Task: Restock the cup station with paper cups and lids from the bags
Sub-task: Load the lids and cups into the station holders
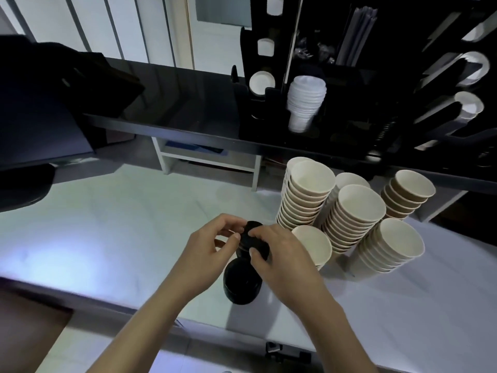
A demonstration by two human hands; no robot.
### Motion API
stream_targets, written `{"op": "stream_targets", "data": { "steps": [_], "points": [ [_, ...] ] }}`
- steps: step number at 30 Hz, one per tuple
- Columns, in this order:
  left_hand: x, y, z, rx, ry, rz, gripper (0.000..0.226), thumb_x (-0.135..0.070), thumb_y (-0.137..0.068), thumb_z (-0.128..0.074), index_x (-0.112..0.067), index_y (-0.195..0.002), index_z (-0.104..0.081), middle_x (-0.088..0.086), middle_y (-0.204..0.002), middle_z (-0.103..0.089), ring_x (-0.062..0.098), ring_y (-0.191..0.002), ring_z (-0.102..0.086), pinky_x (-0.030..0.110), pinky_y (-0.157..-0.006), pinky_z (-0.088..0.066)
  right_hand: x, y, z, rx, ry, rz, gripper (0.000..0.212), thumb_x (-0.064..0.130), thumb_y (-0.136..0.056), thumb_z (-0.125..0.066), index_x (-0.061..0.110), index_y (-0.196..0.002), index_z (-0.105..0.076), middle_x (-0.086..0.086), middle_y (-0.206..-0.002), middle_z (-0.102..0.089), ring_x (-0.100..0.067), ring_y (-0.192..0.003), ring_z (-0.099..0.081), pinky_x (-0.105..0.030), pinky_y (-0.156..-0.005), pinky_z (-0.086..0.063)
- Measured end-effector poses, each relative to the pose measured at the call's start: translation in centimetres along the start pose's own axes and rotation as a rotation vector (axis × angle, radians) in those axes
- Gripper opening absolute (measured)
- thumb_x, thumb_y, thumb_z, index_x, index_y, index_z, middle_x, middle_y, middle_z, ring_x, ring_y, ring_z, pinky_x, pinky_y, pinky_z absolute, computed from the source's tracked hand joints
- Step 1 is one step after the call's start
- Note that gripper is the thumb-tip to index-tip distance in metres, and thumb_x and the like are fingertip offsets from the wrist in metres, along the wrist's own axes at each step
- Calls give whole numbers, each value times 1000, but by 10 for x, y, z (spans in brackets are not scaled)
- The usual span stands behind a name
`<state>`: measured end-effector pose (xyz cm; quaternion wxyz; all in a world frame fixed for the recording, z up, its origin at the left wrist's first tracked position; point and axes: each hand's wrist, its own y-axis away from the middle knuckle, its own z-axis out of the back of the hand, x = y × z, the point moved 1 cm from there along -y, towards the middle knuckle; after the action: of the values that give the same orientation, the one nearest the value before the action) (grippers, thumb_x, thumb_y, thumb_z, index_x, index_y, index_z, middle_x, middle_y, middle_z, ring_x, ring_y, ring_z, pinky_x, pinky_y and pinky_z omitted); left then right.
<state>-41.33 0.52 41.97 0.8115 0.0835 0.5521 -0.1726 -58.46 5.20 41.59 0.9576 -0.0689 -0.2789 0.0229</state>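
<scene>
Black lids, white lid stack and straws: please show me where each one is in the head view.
black lids (243, 285), head view, side of the stack on the table
white lid stack (306, 99), head view, middle of the stack
straws (356, 36), head view, middle of the bundle

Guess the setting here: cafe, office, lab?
Likely a cafe or drinks counter: stacks of paper cups on the white table, a black cup dispenser rack holding white lids, and straws.

Head view, steeply down, close over counter (134, 238)

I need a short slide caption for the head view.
Both hands, left and right, grip black lids beside stacked paper cups.
</scene>
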Motion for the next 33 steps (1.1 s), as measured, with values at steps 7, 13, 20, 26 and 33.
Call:
{"op": "stream_targets", "data": {
  "steps": [7,13,20,26,33],
  "points": [
    [45,13,2,38,-86,72,24,-19,-101,-58,-38,-116,-64,-18,-110,-68,1,-106,-62,13,-80,-49,-12,13,-57,212,98,-108,66,45,-89,-71,28,-144,-40,4,-137,-45,-19,-127,-45,-32,-104,-44],
    [64,20,-2,59,-75,137,23,-19,-101,-58,-34,-116,-64,-15,-109,-68,1,-104,-62,11,-79,-49,-24,18,-87,279,201,-146,93,55,-80,-76,28,-154,-27,-1,-146,-37,-27,-132,-43,-40,-107,-43],
    [78,27,-1,57,-51,222,23,-23,-100,-58,-41,-112,-64,-14,-109,-69,0,-103,-63,12,-80,-46,-29,24,-106,305,205,-180,88,46,-82,-76,29,-152,-25,-4,-149,-28,-31,-133,-45,-39,-105,-46],
    [84,32,0,46,-48,252,22,-24,-100,-58,-42,-110,-65,-16,-108,-69,0,-101,-63,14,-79,-48,-31,28,-116,282,123,-255,87,35,-82,-78,33,-148,-21,-4,-146,-28,-35,-123,-53,-41,-93,-52],
    [88,33,-1,57,-69,262,22,-24,-100,-58,-42,-111,-64,-16,-108,-68,-1,-99,-62,12,-78,-47,-36,37,-119,236,-45,-260,91,24,-81,-75,35,-153,-21,-1,-149,-20,-32,-133,-39,-39,-104,-47]
  ]
}}
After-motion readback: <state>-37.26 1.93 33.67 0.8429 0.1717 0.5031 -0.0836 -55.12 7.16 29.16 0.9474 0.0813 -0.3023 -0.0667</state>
